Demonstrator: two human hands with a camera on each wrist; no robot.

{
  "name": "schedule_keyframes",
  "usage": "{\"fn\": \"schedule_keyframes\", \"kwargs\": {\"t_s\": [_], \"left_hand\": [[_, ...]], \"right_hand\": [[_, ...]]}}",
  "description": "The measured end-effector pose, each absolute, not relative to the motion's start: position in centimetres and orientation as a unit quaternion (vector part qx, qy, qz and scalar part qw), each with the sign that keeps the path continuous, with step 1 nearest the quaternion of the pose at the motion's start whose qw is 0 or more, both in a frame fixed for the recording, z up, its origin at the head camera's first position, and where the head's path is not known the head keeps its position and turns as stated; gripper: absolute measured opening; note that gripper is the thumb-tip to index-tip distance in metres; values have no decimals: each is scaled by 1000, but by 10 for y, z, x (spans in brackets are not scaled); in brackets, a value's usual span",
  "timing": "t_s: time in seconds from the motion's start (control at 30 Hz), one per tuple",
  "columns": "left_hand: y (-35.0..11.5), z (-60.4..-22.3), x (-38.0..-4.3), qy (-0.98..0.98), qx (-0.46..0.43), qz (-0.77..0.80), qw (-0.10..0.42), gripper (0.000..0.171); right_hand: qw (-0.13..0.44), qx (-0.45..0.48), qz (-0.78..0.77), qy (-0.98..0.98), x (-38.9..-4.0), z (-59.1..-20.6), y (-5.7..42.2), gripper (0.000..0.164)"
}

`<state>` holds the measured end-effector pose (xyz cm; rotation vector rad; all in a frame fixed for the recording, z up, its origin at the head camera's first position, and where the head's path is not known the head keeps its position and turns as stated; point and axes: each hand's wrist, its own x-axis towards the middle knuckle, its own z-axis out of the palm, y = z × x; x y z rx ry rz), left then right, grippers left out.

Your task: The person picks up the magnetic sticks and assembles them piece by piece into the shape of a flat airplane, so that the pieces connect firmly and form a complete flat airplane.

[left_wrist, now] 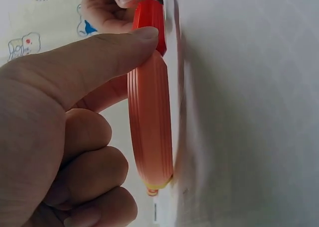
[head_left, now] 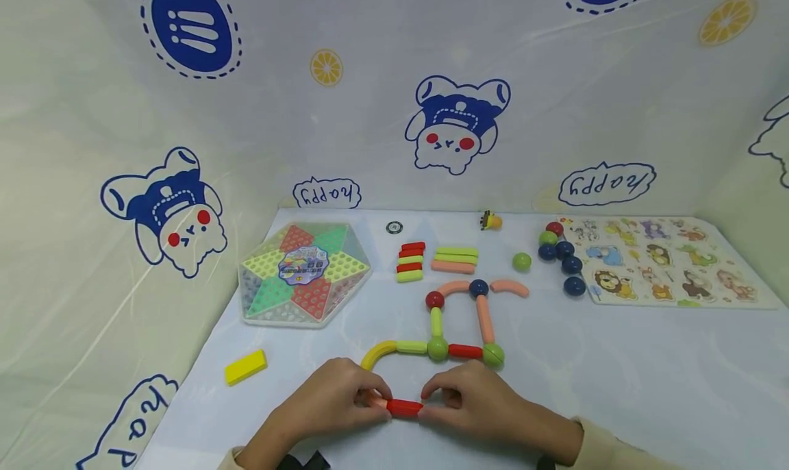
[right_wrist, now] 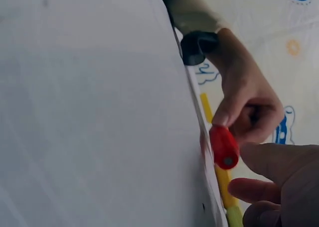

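Note:
My left hand [head_left: 335, 398] pinches a red magnetic rod [head_left: 404, 407] at its joint with a curved pink rod [left_wrist: 149, 122]; its thumb lies on the red rod in the left wrist view. By the red rod's other end is my right hand [head_left: 474, 401], thumb and index finger parted. That end face shows uncovered in the right wrist view. A curved yellow rod [head_left: 377, 352] leads to a straight light-green rod [head_left: 411, 347] and a green ball [head_left: 437, 348]. Beyond, rods and balls form a four-sided frame, with a red ball [head_left: 435, 299] and a blue ball [head_left: 478, 288] at its far corners.
Loose short rods [head_left: 455, 259] lie behind the frame. Several balls [head_left: 572, 264] sit beside an animal picture board [head_left: 672, 299] at right. A hexagonal game box [head_left: 351, 295] and a yellow block [head_left: 246, 367] are at left. A small toy [head_left: 490, 220] stands at the back.

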<state>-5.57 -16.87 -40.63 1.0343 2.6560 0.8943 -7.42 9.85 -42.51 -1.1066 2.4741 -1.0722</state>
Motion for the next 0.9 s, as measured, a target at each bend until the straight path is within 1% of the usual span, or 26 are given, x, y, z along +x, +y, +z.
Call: {"fn": "schedule_keyframes", "kwargs": {"t_s": [0.1,0.23,0.3,0.37,0.47,0.53,0.6,0.67,0.73,0.8,0.9], "left_hand": [[-170,-407,-56,885,340,308,81,11],[-171,-408,-57,880,331,326,102,11],[-171,-409,-57,878,329,332,108,10],[-171,-409,-57,877,327,335,110,10],[-171,-407,-59,879,326,331,107,10],[-171,-406,-59,881,325,327,106,12],[-171,-406,-59,882,324,325,105,13],[-171,-406,-58,882,324,325,103,13],[-171,-407,-57,882,326,326,100,12],[-171,-408,-56,881,330,324,96,11],[-172,-409,-56,882,334,320,91,11]], "right_hand": [[111,-369,-368,846,-78,-422,101,25],[104,-354,-368,854,-81,-419,106,26],[91,-345,-359,863,-85,-413,110,24],[57,-333,-346,875,-92,-404,118,19],[-24,-297,-320,899,-112,-391,138,14],[-80,-255,-309,913,-133,-388,158,15],[-118,-204,-304,923,-155,-390,181,18],[-143,-152,-302,930,-176,-395,206,23],[-153,-108,-298,936,-191,-402,229,26],[-150,-82,-292,941,-199,-407,246,28],[-129,-73,-283,947,-206,-410,254,33]]}}
